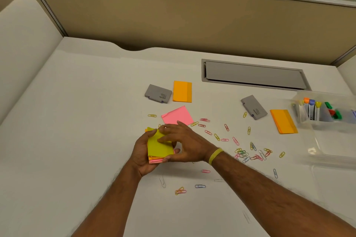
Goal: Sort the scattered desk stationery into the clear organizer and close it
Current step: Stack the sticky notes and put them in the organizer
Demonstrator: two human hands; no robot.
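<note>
1. Near the middle of the desk (86, 121), the left hand (143, 152) cups a stack of sticky notes (157, 147) from below, fingers curled round its far side.
2. The right hand (183, 140) lies over the yellow top sheet, with the thumb at the near right edge, so it pinches the stack too.
3. The stack is probably light and limp. Its loose sheets look ready to fan or slide, so a grip across the flat faces with the edges squared seems safer than lifting by one corner.
4. A single pink note (177, 115) lies flat just beyond the hands. It would likely need a fingernail under one edge to lift it.
5. Two orange pads (182, 91) (283, 121) and two grey boxes (158, 93) (253, 107) look stiffer and easy to take by their sides.
6. Paper clips (242, 154) lie scattered to the right. They are small and slippery, and probably best swept together before picking up.
7. The clear organizer (319, 124) sits open at the far right, well apart from the stack, with its lid (339, 146) lying toward the viewer.
</note>
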